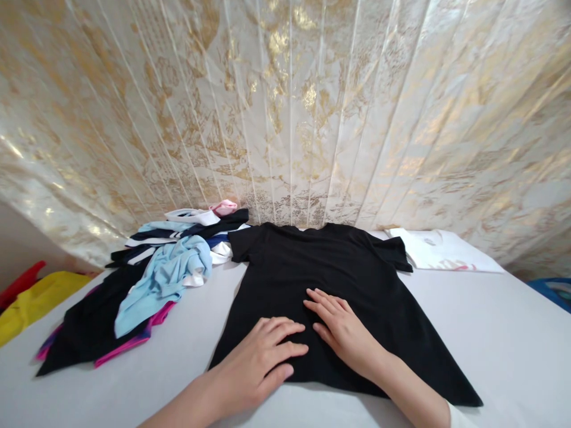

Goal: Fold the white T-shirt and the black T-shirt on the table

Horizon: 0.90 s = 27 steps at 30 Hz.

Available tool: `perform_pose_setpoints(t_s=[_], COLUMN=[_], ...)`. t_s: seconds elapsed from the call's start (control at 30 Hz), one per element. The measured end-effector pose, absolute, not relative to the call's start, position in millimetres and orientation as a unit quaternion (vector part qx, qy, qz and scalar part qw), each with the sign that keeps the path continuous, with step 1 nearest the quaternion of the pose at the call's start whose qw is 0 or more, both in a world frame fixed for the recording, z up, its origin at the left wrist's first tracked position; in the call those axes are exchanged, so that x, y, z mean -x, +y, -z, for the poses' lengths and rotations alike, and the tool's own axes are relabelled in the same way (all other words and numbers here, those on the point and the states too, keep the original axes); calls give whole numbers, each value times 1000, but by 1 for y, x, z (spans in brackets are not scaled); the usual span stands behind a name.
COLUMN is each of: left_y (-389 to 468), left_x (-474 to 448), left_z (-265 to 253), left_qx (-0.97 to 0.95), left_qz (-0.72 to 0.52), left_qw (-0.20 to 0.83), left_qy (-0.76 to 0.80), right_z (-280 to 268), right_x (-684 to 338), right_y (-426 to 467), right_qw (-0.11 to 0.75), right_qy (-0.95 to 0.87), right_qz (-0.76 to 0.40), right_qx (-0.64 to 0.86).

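A black T-shirt (321,261) lies spread flat, its neckline at the far side and its hem towards me. Over the lower left part of the shirt, my left hand (263,356) rests with fingers stretched out and apart. My right hand (339,327) lies on the middle of the shirt, a little farther up, with its fingers extended as well. Neither hand grips any cloth. The two sleeves point outwards, and the lower right corner of the hem reaches out past my right forearm.
On the left sits a loose pile of clothes (165,273), light blue, black, white and pink. A folded white shirt (450,249) lies at the back right of the white table (504,333). Yellow cloth (40,303) shows beyond the left edge. A patterned curtain (285,119) hangs behind.
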State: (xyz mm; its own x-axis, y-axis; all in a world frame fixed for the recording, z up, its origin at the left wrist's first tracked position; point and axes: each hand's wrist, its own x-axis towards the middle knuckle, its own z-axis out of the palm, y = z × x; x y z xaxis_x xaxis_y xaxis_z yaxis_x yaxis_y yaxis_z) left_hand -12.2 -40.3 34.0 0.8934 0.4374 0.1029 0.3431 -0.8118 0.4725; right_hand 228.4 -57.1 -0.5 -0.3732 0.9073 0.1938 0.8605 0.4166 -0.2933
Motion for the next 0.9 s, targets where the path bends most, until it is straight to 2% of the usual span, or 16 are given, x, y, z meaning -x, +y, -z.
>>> perform_pose_setpoints(t_s=[0.13,0.37,0.57,0.67,0.9], left_y=[-34,-28,-23,-22,-8], left_x=[14,14,14,16,24], left_z=[-26,-22,-19,-17,-17], left_qx=[-944,-917,-920,-930,-935], left_qz=[-101,-128,-138,-117,-104], left_qw=[217,220,193,177,177], left_qy=[227,307,313,300,290], right_z=[2,-24,-10,-1,-6], right_x=[-229,-211,-219,-224,-232], right_y=[-59,-72,-42,-36,-49], right_qw=[163,180,153,156,178], right_qy=[-828,-833,-814,-814,-824], right_qz=[-63,-115,-5,12,-58], right_qx=[532,510,561,559,534])
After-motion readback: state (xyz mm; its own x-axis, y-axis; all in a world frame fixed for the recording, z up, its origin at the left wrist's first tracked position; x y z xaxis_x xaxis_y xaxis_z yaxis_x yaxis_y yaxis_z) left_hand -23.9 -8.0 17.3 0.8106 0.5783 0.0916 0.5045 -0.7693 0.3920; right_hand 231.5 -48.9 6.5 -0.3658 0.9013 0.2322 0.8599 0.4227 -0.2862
